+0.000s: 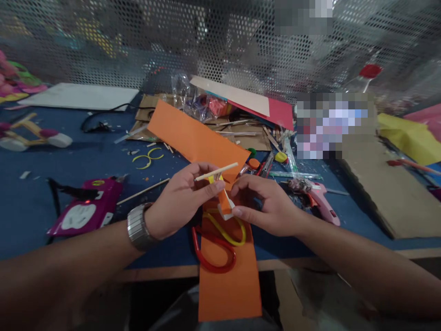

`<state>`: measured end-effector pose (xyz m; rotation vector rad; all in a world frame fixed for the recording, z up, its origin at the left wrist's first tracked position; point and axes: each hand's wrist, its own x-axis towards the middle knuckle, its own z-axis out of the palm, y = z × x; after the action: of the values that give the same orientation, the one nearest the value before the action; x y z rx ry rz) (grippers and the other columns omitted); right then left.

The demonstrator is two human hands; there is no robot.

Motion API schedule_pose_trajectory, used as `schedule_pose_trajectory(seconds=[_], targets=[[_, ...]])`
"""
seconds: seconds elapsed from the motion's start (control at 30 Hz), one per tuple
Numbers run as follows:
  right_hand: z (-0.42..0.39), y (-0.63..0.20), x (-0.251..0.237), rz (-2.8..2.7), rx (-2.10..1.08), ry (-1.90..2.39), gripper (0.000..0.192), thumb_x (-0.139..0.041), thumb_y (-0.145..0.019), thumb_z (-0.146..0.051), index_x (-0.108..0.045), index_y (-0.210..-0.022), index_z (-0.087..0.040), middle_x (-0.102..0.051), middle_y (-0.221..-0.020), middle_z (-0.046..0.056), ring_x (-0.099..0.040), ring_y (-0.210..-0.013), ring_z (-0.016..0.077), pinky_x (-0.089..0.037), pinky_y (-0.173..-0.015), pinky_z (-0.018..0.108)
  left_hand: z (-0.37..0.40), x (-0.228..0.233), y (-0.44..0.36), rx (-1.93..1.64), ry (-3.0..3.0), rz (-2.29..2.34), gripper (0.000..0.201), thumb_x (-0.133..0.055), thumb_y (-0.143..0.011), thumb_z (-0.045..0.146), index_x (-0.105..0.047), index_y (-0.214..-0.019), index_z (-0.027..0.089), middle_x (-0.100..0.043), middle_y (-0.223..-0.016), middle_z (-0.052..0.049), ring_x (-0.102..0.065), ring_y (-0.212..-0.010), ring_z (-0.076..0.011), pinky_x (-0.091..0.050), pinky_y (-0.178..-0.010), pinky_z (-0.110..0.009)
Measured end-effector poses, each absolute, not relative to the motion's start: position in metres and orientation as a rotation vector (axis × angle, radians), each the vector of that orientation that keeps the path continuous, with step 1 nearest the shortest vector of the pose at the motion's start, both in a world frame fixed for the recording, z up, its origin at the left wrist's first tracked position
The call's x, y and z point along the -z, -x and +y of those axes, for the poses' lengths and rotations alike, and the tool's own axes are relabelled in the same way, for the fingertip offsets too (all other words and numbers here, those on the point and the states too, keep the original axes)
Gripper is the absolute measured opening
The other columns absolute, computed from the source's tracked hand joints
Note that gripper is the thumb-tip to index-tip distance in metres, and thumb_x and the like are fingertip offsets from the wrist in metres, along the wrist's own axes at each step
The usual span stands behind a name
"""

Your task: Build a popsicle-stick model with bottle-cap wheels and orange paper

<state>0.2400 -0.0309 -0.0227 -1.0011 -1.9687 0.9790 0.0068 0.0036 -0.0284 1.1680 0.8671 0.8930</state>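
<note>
My left hand (184, 195), with a metal-band watch on its wrist, pinches a small paper-and-stick craft piece (225, 202). This piece has a pale wooden stick (223, 170) across its top, a yellow and orange strip below, and a white lower end. My right hand (263, 202) is curled around the white end, its thumb against it; the inner fingertips are partly hidden. Beneath both hands lie scissors with one red handle (215, 269) and one yellow handle (241, 241), on a long orange paper strip (230, 294) that hangs over the table edge.
A pink glue gun (324, 202) lies right of my right hand. A purple device (89, 207) with a cable and red light is at the left. Behind are another orange sheet (193, 133), coloured card, sticks and a cutter (267, 164). Cardboard (389, 193) covers the right side.
</note>
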Motion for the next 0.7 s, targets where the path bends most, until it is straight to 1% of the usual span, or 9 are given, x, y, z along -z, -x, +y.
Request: schedule_pose_trajectory(seconds=[0.1, 0.2, 0.3, 0.4, 0.5, 0.63, 0.7], targets=[[-0.0319, -0.2392, 0.0263, -1.961, -0.927, 0.994, 0.038, -0.091, -0.087, -0.041, -0.066, -0.109, -0.022, -0.067, -0.098, 0.001, -0.06, -0.075, 0.0138, -0.05, -0.066, 0.028, 0.0024, 0.0272, -0.0075, -0.867, -1.158, 0.867, 0.041, -0.091, -0.086, 0.043, -0.07, -0.113, 0.022, -0.073, -0.105, -0.001, -0.067, -0.085, -0.0132, -0.056, -0.073, -0.024], [-0.0318, -0.2393, 0.0273, -2.005, -0.785, 0.905, 0.046, -0.094, -0.084, -0.04, -0.064, -0.114, -0.024, -0.07, -0.108, 0.004, -0.065, -0.086, 0.0166, -0.053, -0.071, 0.028, 0.0018, 0.0245, -0.0088, -0.859, -1.146, 0.863, 0.04, -0.09, -0.086, 0.042, -0.068, -0.111, 0.021, -0.073, -0.104, -0.001, -0.067, -0.085, -0.0134, -0.056, -0.072, -0.023], [-0.0314, -0.2391, 0.0248, -2.067, -0.631, 0.792, 0.04, -0.093, -0.085, -0.037, -0.066, -0.112, -0.025, -0.073, -0.108, 0.005, -0.069, -0.098, 0.0208, -0.057, -0.083, 0.032, 0.0014, 0.0222, -0.0098, -0.842, -1.146, 0.859, 0.04, -0.091, -0.086, 0.041, -0.065, -0.106, 0.019, -0.072, -0.1, -0.001, -0.068, -0.084, -0.0138, -0.057, -0.072, -0.024], [-0.0324, -0.238, 0.0214, -2.107, -0.589, 0.767, 0.034, -0.091, -0.088, -0.034, -0.068, -0.112, -0.025, -0.074, -0.109, 0.007, -0.071, -0.104, 0.0232, -0.059, -0.094, 0.037, 0.0013, 0.0216, -0.0098, -0.808, -1.132, 0.832, 0.042, -0.091, -0.085, 0.041, -0.06, -0.104, 0.02, -0.071, -0.093, 0.0, -0.069, -0.078, -0.0143, -0.058, -0.069, -0.025], [-0.0345, -0.2372, 0.0199, -2.111, -0.607, 0.782, 0.033, -0.088, -0.089, -0.031, -0.069, -0.115, -0.024, -0.074, -0.113, 0.01, -0.072, -0.106, 0.0239, -0.06, -0.094, 0.038, 0.0011, 0.0218, -0.0093, -0.805, -1.133, 0.825, 0.044, -0.092, -0.085, 0.042, -0.058, -0.104, 0.021, -0.07, -0.09, 0.0, -0.068, -0.073, -0.0134, -0.058, -0.064, -0.023], [-0.0355, -0.2378, 0.0202, -2.081, -0.593, 0.818, 0.026, -0.083, -0.092, -0.027, -0.07, -0.114, -0.026, -0.073, -0.112, 0.01, -0.072, -0.106, 0.0244, -0.061, -0.093, 0.039, 0.0007, 0.0206, -0.0095, -0.803, -1.187, 0.845, 0.046, -0.094, -0.082, 0.043, -0.059, -0.101, 0.02, -0.069, -0.085, 0.001, -0.066, -0.066, -0.0115, -0.056, -0.058, -0.021], [-0.035, -0.2379, 0.0203, -2.076, -0.588, 0.799, 0.032, -0.086, -0.09, -0.03, -0.07, -0.117, -0.026, -0.073, -0.112, 0.01, -0.072, -0.104, 0.0247, -0.061, -0.092, 0.04, 0.0006, 0.0199, -0.01, -0.786, -1.188, 0.854, 0.049, -0.095, -0.08, 0.044, -0.059, -0.102, 0.02, -0.068, -0.085, 0.001, -0.065, -0.064, -0.0117, -0.058, -0.056, -0.022]])
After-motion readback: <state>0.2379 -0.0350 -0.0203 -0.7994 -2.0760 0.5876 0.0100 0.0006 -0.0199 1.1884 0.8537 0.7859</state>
